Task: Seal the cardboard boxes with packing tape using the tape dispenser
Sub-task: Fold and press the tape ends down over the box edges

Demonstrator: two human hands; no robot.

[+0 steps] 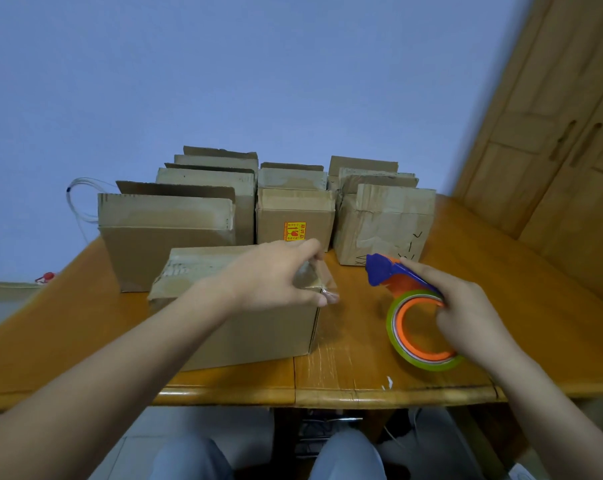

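Left of centre, the cardboard box (237, 327) sits on the tabletop (362, 368). My left hand (275, 275) pinches the clear tape (327, 289) end at the box's right top corner. Guessing that end needs pressing down the side next. My right hand (466, 313) grips the tape dispenser (407, 299), with bare room between. The unsealed boxes (293, 209) crowd in behind, and the front edge is close.

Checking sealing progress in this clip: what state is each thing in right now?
front box, flaps closed.
tape end, pinched at the front box's right top edge.
left grip, pinches the tape end.
tape dispenser, held clear of the front box, roll loaded.
right grip, holds the tape dispenser.
back boxes, top flaps standing up.
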